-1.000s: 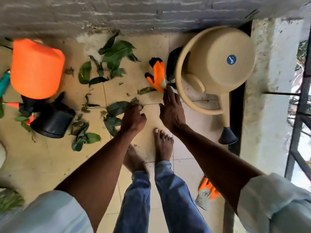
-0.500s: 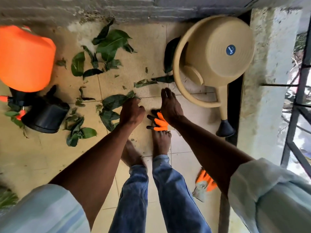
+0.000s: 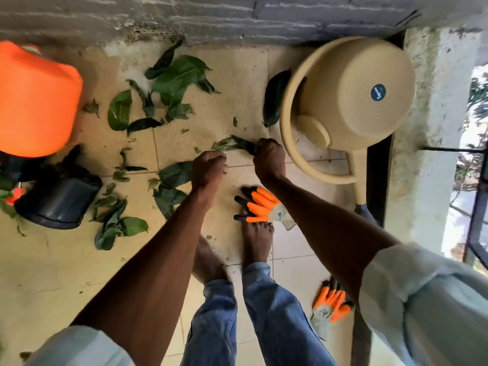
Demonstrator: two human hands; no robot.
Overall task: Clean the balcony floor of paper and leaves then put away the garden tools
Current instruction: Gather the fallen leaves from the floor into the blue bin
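Observation:
Green leaves [image 3: 171,85] lie scattered over the tan floor tiles. My right hand [image 3: 269,161] pinches the end of a crumpled leaf [image 3: 231,146] next to the watering can. My left hand [image 3: 210,167] is curled in a fist at the edge of a large leaf [image 3: 175,173]; what sits inside the fist is hidden. An orange and grey glove [image 3: 260,207] lies on the floor between my right forearm and my bare toes. A second glove [image 3: 331,306] lies behind, under my right arm.
A beige watering can [image 3: 348,101] lies on its side at the right, with a leaf [image 3: 274,99] tucked against it. An orange sprayer tank [image 3: 37,101] and a tipped black pot [image 3: 58,204] stand at the left. A grey wall [image 3: 237,17] closes off the far side, and a railing [image 3: 478,207] runs along the right.
My right hand dragged the orange glove from beside the watering can back to my toes, let it go, then reached forward and took hold of a leaf. My left fist stayed put.

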